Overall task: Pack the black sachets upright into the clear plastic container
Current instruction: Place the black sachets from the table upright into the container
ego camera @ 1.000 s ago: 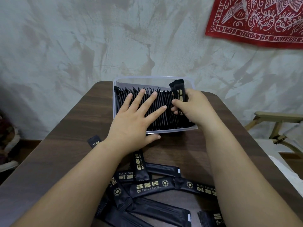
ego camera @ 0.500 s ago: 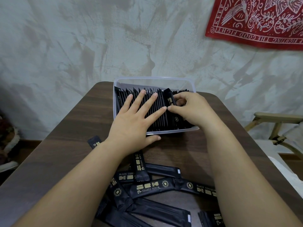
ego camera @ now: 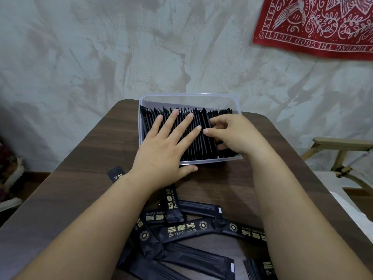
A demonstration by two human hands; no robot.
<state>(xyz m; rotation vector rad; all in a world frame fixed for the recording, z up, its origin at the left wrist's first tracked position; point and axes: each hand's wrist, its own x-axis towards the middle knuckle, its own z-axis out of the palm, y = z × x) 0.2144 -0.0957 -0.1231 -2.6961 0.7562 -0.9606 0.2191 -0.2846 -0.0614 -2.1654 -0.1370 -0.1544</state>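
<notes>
One clear plastic container (ego camera: 189,96) sat mid-frame, its upright black sachets (ego camera: 203,147) too tightly packed to count, about ten loose sachets (ego camera: 187,231) lay at lower centre, and two hands showed: left hand (ego camera: 159,152), right hand (ego camera: 236,132).

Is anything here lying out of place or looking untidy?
Yes. Several black sachets lie flat and criss-crossed on the dark wooden table, outside the clear plastic container. One lone sachet sits apart, by the wrist of the left hand. The packed sachets stand in a neat row.
</notes>
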